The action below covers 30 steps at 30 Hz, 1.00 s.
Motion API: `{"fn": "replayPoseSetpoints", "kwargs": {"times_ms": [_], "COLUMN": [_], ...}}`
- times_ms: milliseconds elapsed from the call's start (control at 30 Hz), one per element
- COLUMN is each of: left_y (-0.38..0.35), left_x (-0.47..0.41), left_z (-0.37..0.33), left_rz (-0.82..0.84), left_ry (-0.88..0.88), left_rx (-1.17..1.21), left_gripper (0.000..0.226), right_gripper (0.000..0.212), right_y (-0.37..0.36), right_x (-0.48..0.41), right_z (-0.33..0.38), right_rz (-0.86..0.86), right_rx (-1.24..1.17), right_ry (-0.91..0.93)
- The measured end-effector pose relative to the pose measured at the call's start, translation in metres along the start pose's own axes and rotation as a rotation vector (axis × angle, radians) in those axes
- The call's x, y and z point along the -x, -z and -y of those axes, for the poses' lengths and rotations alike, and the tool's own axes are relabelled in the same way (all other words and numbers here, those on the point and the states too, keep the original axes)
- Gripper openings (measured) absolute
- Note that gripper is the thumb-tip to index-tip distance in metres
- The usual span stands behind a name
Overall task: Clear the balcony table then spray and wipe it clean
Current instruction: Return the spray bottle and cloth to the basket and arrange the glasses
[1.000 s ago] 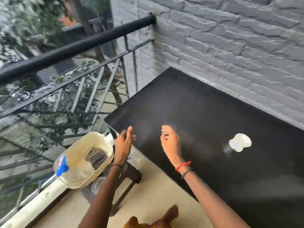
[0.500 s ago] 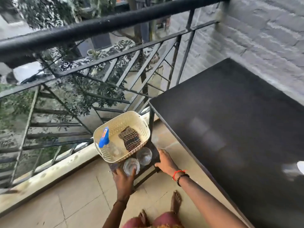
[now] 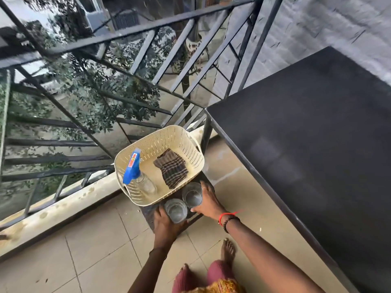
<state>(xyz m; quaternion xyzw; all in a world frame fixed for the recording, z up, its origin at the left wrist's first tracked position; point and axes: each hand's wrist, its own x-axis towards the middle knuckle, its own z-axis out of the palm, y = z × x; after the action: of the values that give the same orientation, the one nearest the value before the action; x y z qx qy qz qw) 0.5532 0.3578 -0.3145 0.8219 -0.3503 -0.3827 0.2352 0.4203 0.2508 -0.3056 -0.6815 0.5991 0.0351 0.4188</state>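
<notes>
Left hand (image 3: pixel 166 226), right hand (image 3: pixel 209 205) grip round clear glasses (image 3: pixel 192 197) (beside perforated basket (image 3: pixel 160 142)).

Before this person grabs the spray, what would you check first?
1. Hands free: not ok. The left hand grips the near glass; the right hand grips the far glass.
2. Glasses resting on the stool: cannot tell; both are upright over it.
3. Reach to the spray bottle: ok, it lies in the basket.
4. Wiping cloth ready: ok, folded in the basket beside the spray bottle.
5. Whole table cleared: cannot tell; part of it is out of the picture.
</notes>
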Motion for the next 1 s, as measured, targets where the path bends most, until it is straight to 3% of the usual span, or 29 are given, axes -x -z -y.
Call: {"fn": "replayPoseSetpoints", "kwargs": {"times_ms": [167,333,433,767,933,1000], "left_y": [-0.007,-0.008,-0.006,0.025,0.05,0.064], "left_x": [-0.004,-0.003,-0.003,0.022,0.035,0.041], "left_z": [-0.009,-0.007,-0.003,-0.023,-0.04,-0.054], "left_rz": [0.018,0.012,0.007,0.044,0.076,0.062], "left_ry": [0.007,0.001,0.002,-0.09,-0.157,-0.196], "left_rx": [0.023,0.061,0.049,0.064,0.002,-0.006], "left_gripper": [0.101,0.095,0.105,0.115,0.098,0.104], "right_gripper": [0.122,0.104,0.099,0.1,0.103,0.102], "right_y": [-0.011,-0.012,-0.013,0.003,0.03,0.046], "right_x": [-0.004,-0.007,-0.007,0.027,0.056,0.069], "right_z": [-0.004,-0.002,-0.002,-0.004,0.008,0.015], "right_rz": [-0.024,-0.046,-0.072,-0.175,-0.165,-0.174], "right_rx": [-0.053,-0.141,-0.143,-0.036,-0.035,-0.054], "right_ry": [0.05,0.107,0.108,0.083,0.088,0.103]}}
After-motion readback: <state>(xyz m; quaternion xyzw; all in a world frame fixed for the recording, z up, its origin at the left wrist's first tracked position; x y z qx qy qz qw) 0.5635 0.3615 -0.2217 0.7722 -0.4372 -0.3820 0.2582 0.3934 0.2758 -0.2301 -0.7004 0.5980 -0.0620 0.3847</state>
